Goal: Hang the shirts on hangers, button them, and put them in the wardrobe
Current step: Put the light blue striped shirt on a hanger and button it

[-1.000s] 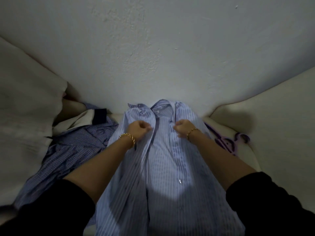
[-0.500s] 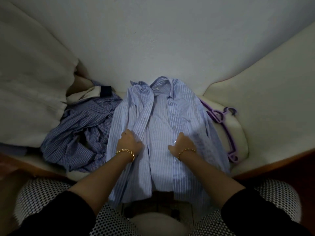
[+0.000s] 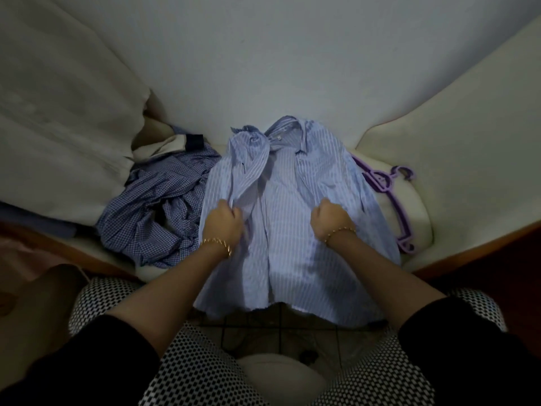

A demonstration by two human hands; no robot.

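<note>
On the cream cushion point(image 3: 421, 224), the light-blue striped shirt point(image 3: 295, 244) lay open, its hem drooping over the edge. The left hand point(image 3: 222, 224) and the right hand point(image 3: 329, 219), both fisted, each gripped a front panel. Curved purple plastic hangers point(image 3: 389, 186) lay just beside it, and a crumpled checked shirt point(image 3: 155, 212) lay opposite.

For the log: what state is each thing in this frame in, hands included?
Striped shirt: laid out flat, front unbuttoned, hem hanging over the edge.
Checked shirt: crumpled in a heap beside it.
Purple hangers: lying unused at the striped shirt's other side.
Left hand: grips one front edge of the striped shirt.
Right hand: curled on the other front panel.
</note>
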